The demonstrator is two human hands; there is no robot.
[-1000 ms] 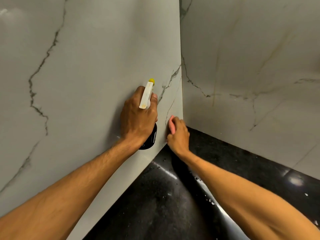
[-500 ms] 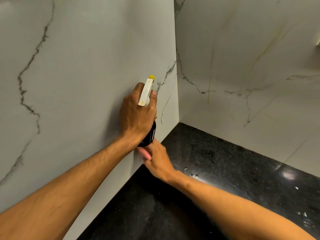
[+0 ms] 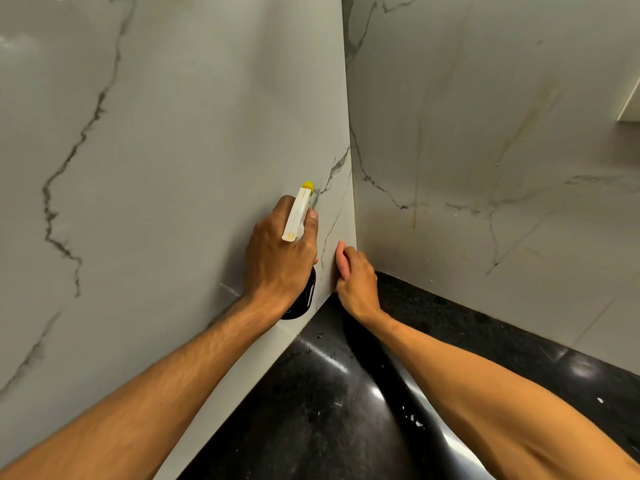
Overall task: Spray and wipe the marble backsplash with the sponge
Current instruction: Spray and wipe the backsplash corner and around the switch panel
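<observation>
My left hand (image 3: pixel 280 258) grips a spray bottle (image 3: pixel 297 220) with a white head, yellow nozzle and dark body, nozzle close to the left panel of the grey veined marble backsplash (image 3: pixel 173 150). My right hand (image 3: pixel 356 278) presses a pink sponge (image 3: pixel 341 259) flat against that same panel, low down beside the inside corner. Only a thin pink edge of the sponge shows past my fingers. The second backsplash panel (image 3: pixel 485 168) runs off to the right of the corner.
A glossy black stone counter (image 3: pixel 311 410) lies under both arms, with a few droplets and white specks on it. The two marble panels meet at a vertical corner seam (image 3: pixel 349 133). A pale edge (image 3: pixel 628 109) juts in at the far right.
My right hand with the sponge has swept from under the bottle back right and up to the corner. The left hand with the bottle has hardly moved.
</observation>
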